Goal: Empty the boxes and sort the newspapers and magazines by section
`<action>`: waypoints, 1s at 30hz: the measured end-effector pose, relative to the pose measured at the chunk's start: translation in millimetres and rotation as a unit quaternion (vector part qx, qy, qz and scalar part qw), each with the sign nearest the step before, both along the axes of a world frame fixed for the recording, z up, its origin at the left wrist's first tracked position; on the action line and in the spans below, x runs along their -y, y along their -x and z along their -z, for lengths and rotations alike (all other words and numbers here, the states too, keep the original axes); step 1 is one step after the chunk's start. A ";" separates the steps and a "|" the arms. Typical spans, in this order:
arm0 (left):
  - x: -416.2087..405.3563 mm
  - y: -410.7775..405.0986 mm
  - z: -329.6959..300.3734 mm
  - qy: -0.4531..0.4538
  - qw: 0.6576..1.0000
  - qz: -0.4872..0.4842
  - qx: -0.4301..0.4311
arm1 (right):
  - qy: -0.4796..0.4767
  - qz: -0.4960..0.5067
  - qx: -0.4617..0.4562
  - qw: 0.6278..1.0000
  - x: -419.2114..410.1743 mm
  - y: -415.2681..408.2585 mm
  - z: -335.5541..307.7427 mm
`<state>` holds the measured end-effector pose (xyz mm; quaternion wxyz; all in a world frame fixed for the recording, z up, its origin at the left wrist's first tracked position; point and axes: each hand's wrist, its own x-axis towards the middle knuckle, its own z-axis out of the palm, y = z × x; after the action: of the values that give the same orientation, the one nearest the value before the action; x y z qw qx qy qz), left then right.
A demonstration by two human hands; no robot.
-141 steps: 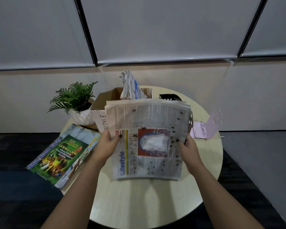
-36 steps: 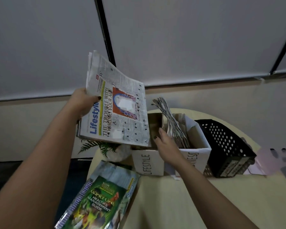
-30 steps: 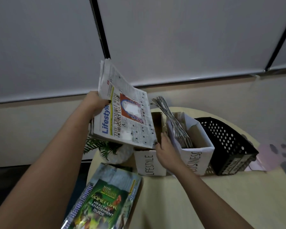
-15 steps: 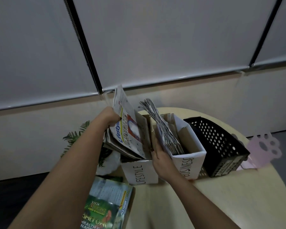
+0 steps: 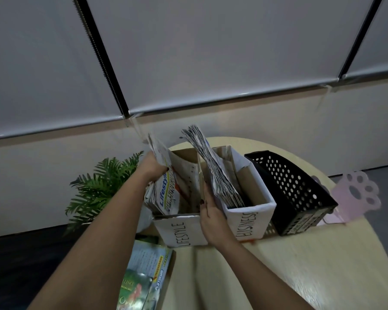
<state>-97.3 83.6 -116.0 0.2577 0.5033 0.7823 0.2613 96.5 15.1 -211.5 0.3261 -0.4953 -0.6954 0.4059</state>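
Note:
My left hand (image 5: 153,167) grips the top edge of a folded Lifestyle newspaper (image 5: 166,191), which stands partly inside the white box lettered LIFESTYLE (image 5: 179,231). My right hand (image 5: 212,217) holds the wall between that box and the BUSINESS box (image 5: 251,218), thumb inside the Lifestyle box. A bundle of newspapers (image 5: 213,168) leans upright in the BUSINESS box. A green magazine (image 5: 141,280) lies on the round table's (image 5: 300,265) left edge.
A black perforated basket (image 5: 296,193) stands right of the boxes, with a pink paw-shaped item (image 5: 356,198) beyond it. A potted fern (image 5: 99,189) sits left of the Lifestyle box. Window blinds fill the wall behind.
My left hand has lowered the Lifestyle newspaper from above the plant down into the LIFESTYLE box. My right hand stayed on the box wall.

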 end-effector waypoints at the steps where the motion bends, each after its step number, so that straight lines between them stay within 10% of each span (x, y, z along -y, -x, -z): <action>1: 1.0 -0.5 -0.9 -0.008 1.000 -0.005 -0.008 | -0.003 0.002 0.004 1.000 -0.7 0.0 0.4; 11: 44.5 10.4 -3.0 -0.004 0.988 0.027 -0.153 | 0.018 -0.009 0.043 0.999 -3.6 1.9 -2.5; 20: 180.1 11.8 34.6 -0.285 0.939 0.047 -0.187 | 0.149 0.243 -0.178 0.942 69.6 25.1 8.4; 30: 297.7 69.5 152.4 -0.012 0.980 -0.039 -0.193 | 0.264 0.079 0.049 0.960 151.7 64.3 55.9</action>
<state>-166.8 -214.2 -268.3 0.0854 0.5168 0.8330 0.1782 32.2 -136.6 -267.4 0.1801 -0.6367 -0.5370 0.5232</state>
